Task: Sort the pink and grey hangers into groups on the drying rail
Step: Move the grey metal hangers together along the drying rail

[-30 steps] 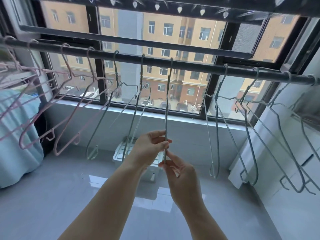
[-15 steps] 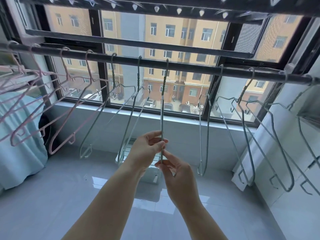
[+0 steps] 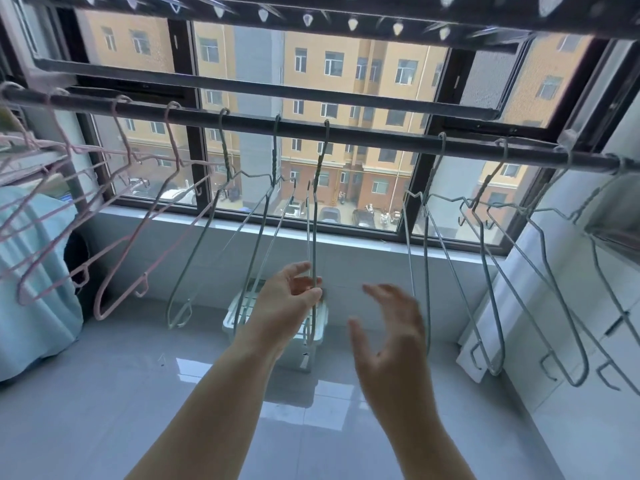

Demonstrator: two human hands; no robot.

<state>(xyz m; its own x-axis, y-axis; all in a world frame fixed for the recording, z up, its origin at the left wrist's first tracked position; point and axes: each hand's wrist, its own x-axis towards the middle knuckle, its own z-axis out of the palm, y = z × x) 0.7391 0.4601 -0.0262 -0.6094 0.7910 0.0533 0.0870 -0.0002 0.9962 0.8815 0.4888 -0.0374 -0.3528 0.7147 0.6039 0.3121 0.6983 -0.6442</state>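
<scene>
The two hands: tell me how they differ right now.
The left hand has its fingers curled around the lower part of a thin grey wire hanger; the right hand is spread open, touching nothing. The left looks sharp, the right motion-blurred. The left sits higher in view. Both are bare, below the dark drying rail.

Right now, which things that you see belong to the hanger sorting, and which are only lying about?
Belong to the job:
- drying rail
- pink hangers
- grey hangers
- grey hanger at the left hand
- right hand, open, off it

Just lying about:
- white plastic box on the floor
- light blue cloth
- peg rack overhead
</scene>
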